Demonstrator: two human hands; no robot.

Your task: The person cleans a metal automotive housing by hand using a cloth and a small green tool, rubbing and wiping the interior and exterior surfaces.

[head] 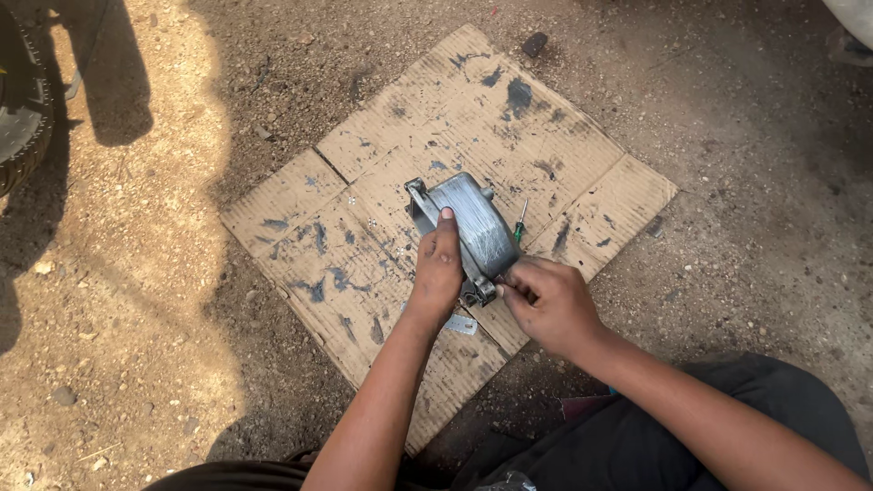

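A grey metal engine cover [473, 225] lies on a stained sheet of cardboard [382, 145] on the dirt ground. My left hand [436, 268] presses on the cover's left edge, thumb up along its top face. My right hand [546, 300] has its fingers pinched together at the cover's near end; what they pinch is too small to make out. A small green-handled screwdriver [520, 224] lies on the cardboard just right of the cover.
A flat silver metal piece [461, 324] lies on the cardboard below my hands. A tyre [20, 109] shows at the far left edge. A dark stone [535, 43] sits past the cardboard's far corner. Loose dirt and pebbles surround the sheet.
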